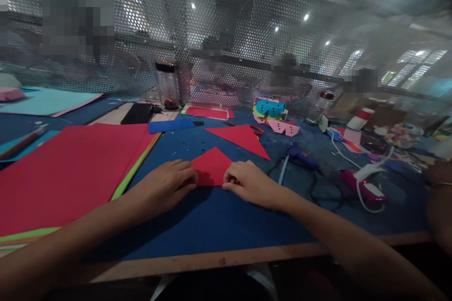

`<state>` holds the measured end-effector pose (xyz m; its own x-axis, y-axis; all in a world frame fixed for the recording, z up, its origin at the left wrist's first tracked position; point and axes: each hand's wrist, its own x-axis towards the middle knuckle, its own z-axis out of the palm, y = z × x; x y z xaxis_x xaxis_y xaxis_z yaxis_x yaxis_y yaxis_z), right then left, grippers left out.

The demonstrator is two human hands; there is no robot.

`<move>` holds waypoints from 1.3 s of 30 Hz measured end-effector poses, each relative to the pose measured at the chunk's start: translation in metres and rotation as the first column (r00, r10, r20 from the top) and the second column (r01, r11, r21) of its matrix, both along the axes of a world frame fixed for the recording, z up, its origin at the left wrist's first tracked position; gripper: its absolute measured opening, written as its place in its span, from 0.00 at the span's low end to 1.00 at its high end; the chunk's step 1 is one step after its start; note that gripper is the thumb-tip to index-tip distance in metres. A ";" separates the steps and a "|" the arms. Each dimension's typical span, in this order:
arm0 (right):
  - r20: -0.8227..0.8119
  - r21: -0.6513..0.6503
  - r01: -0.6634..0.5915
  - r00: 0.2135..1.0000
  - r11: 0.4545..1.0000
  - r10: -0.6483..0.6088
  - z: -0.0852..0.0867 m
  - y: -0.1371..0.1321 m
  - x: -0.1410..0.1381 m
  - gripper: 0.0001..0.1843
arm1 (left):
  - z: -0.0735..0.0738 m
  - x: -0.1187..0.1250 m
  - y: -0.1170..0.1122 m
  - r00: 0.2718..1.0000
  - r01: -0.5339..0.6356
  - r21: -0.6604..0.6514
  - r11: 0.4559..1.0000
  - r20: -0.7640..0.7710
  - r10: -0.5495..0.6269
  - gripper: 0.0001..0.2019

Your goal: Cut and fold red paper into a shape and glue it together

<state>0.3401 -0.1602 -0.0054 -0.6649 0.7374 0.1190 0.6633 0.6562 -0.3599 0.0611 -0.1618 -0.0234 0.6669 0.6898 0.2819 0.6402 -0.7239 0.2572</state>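
A small folded red paper piece (211, 165) lies on the blue mat (219, 216) in front of me. My left hand (165, 186) rests on its left edge, fingers bent and pressed down on the paper. My right hand (247, 181) pinches its right lower edge with curled fingers. Just beyond lies a red paper triangle (240, 138).
A stack of large red and green sheets (67, 174) covers the left. A blue glue gun (300, 155) and a pink one (363, 188) with cords lie right. Paper cut-outs (273, 113), jars (166, 84) and a perforated metal screen stand behind. Another person's arm (439, 197) is at far right.
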 end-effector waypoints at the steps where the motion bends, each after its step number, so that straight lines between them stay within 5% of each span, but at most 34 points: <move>1: -0.001 -0.001 0.001 1.000 1.000 -0.001 0.000 0.000 0.000 0.06 | 0.001 -0.002 0.000 1.000 0.002 -0.003 1.000 -0.002 -0.002 0.08; 18: -0.022 0.003 -0.012 1.000 1.000 0.012 -0.002 0.001 0.002 0.06 | -0.001 -0.011 0.010 1.000 -0.009 -0.113 0.994 0.016 0.011 0.07; 39: -0.015 -0.028 -0.003 1.000 1.000 0.002 0.002 0.000 0.003 0.05 | 0.023 -0.040 0.023 0.985 -0.160 -0.401 0.902 -0.120 0.121 0.07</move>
